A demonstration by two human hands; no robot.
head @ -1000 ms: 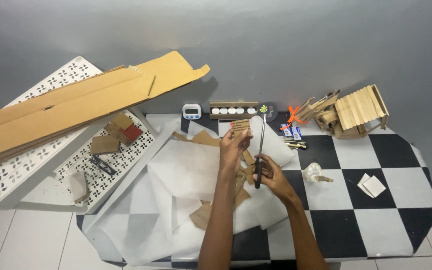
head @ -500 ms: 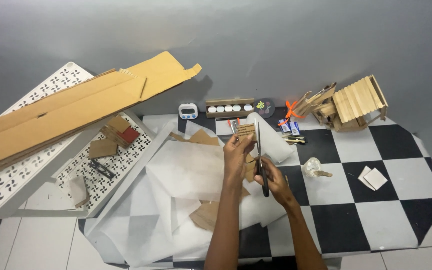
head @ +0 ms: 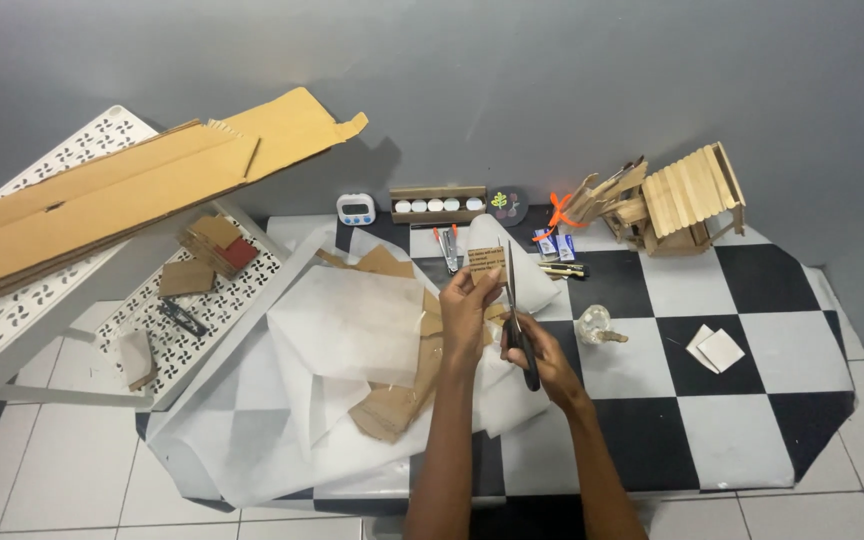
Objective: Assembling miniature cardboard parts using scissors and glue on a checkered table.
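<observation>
My left hand (head: pixel 467 315) pinches a small brown cardboard piece (head: pixel 486 264) and holds it upright above the floor mat. My right hand (head: pixel 540 352) grips black-handled scissors (head: pixel 515 325), whose blades point up along the right edge of that piece. Under both hands lie crumpled white paper sheets (head: pixel 352 330) and flat brown cardboard scraps (head: pixel 397 405).
A long folded cardboard box (head: pixel 122 190) rests on white perforated panels (head: pixel 42 300) at left. Behind stand a small timer (head: pixel 356 209), a tray of white discs (head: pixel 438 204), a stick-built model house (head: pixel 687 198), a small glass bottle (head: pixel 595 324) and pale square pieces (head: pixel 718 349) on the checkered mat (head: pixel 752 400).
The view shifted slightly. Both hands stay together at the cardboard piece, and the scissors have moved a little up along its edge.
</observation>
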